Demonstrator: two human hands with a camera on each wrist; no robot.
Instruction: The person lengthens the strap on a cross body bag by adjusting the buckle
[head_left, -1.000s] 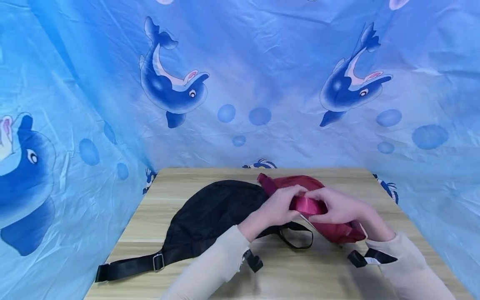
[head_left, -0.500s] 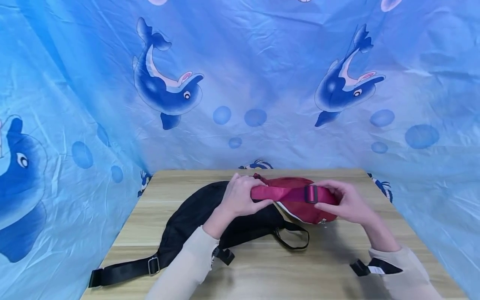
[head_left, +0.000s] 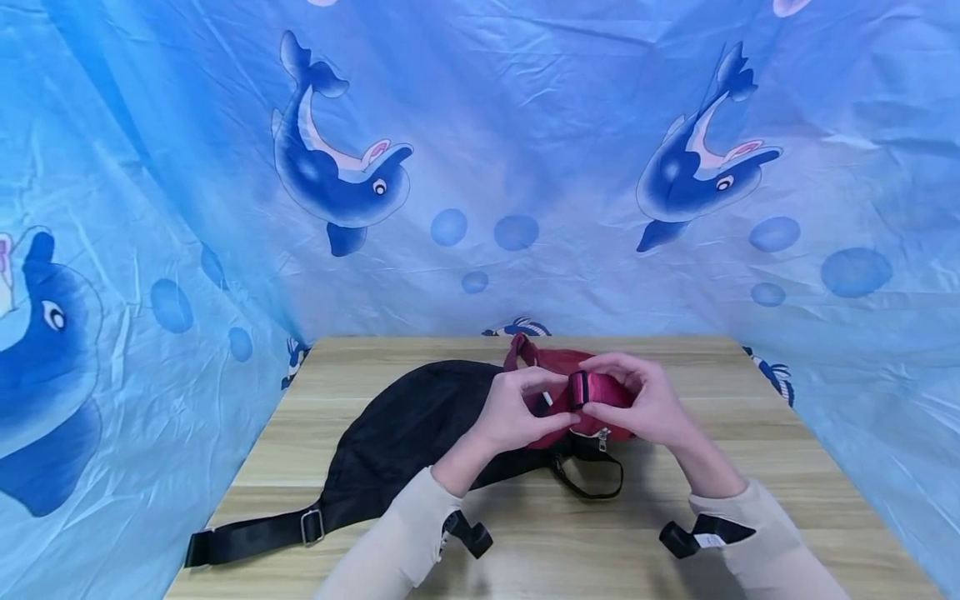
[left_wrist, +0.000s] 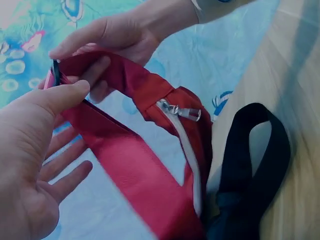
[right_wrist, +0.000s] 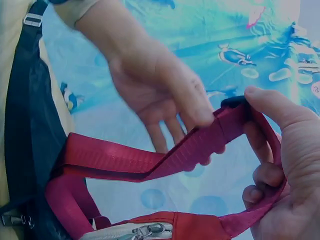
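Note:
A red waist bag point(left_wrist: 197, 127) with a silver zipper point(right_wrist: 150, 230) is held up over the table by its crimson webbing strap point(left_wrist: 135, 172). My left hand point(head_left: 517, 410) pinches the strap between thumb and fingers, just left of the dark slider buckle point(right_wrist: 234, 101). At the slider's other side, my right hand point(head_left: 641, 400) grips the strap, thumb by the buckle and fingers curled behind. The right wrist view shows the strap doubled into a loop below the left hand point(right_wrist: 155, 80). In the head view both hands cover much of the bag.
A black waist bag point(head_left: 427, 425) lies left of the red one, its strap point(head_left: 255, 533) stretched toward the front left. A black loop point(head_left: 592, 492) extends from its right end. The wooden table point(head_left: 570, 550) ends at a blue dolphin-print curtain point(head_left: 480, 167).
First both hands were close together on the strap. They spread apart, showing the strap and slider stretched between them, then came together again around the slider, with the red bag shifting left.

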